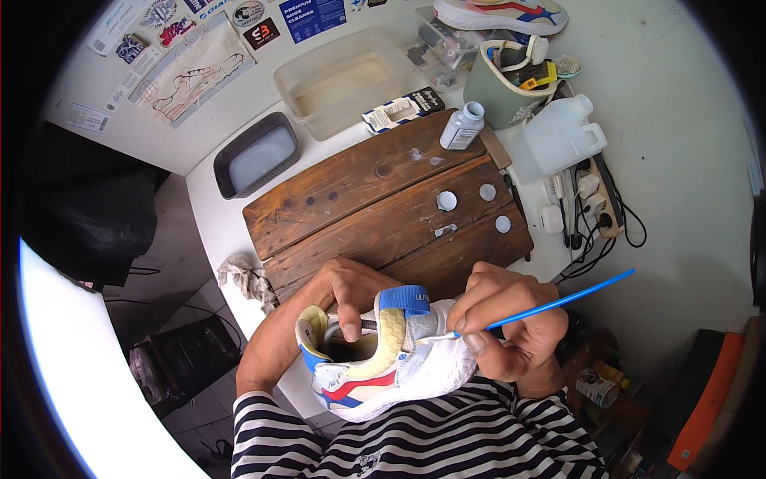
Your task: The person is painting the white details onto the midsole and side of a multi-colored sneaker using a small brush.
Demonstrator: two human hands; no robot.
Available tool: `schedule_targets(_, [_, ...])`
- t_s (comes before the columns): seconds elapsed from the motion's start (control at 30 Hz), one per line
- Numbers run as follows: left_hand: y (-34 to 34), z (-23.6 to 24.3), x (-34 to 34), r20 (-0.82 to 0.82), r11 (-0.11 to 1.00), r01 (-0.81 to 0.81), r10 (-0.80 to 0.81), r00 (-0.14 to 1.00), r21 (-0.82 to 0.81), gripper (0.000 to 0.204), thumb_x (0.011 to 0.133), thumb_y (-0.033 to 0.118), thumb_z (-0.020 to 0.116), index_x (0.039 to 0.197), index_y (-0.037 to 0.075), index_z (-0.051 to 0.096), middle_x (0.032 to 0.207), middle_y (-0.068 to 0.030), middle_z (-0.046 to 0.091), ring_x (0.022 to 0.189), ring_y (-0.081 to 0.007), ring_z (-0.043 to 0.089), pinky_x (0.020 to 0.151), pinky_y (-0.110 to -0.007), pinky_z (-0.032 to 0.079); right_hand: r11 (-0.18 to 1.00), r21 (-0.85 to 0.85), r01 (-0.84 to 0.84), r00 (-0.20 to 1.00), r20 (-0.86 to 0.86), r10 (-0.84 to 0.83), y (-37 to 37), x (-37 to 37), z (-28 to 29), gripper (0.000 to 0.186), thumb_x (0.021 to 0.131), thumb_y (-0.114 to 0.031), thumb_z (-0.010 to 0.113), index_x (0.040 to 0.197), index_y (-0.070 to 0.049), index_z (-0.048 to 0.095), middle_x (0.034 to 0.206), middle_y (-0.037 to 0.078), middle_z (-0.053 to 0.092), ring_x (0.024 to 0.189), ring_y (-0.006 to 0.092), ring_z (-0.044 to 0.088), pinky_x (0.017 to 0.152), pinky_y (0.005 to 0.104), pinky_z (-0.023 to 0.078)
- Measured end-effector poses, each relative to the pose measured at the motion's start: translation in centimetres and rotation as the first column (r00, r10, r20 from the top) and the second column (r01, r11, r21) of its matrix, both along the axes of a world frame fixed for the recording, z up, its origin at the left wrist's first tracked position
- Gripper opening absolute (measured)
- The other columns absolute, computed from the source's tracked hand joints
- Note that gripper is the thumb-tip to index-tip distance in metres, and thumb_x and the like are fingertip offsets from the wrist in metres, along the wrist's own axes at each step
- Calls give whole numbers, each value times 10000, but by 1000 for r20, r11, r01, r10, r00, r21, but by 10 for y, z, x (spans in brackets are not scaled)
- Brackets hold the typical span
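Our left hand (345,286), thumb inside, grips a shoe (381,388); our right fingers (487,300) pinch a paintbrush (558,302). At one o'clock, a bucket (499,97) holds brushes (539,77).

Head view: left fisheye is looking down from above the striped shirt (447,435), facing forward across the wooden board (319,219); it is framing the hand-held sneaker (363,389) close, wall stickers (261,33) farther off.

Lettered poster (312,17), lettered box (404,110), lettered shoe strap (404,300)

Wooden board (383,219) was grainy with a dull sheen; brush handle (562,300), smooth plastic; shoe collar (392,335), probably woven cloth.
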State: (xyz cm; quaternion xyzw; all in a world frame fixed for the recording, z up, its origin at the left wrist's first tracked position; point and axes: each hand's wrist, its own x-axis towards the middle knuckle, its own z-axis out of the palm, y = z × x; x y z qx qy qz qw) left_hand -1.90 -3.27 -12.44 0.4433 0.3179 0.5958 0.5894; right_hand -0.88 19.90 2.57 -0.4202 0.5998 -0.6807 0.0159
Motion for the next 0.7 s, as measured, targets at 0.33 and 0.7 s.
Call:
schedule_targets(0.33, [-1,1,0,7,999,53,-53,999,13,1056,604,514,909,1336,-132,505,1283,-252,603,1157,-326,576,982,-412,466,996,68,50,996,-84,-44,2,-4,1,149,783,33,658,921,-12,623,765,90,693,554,102,500,531,247,391])
schedule_targets(0.7, [-1,2,1,59,998,63,-64,996,12,1057,609,515,916,1346,-117,498,1336,-236,564,1212,-302,538,1030,-404,428,980,-102,169,956,260,-138,4,-19,-17,53,868,40,631,914,17,617,755,76,669,610,82,518,574,234,431])
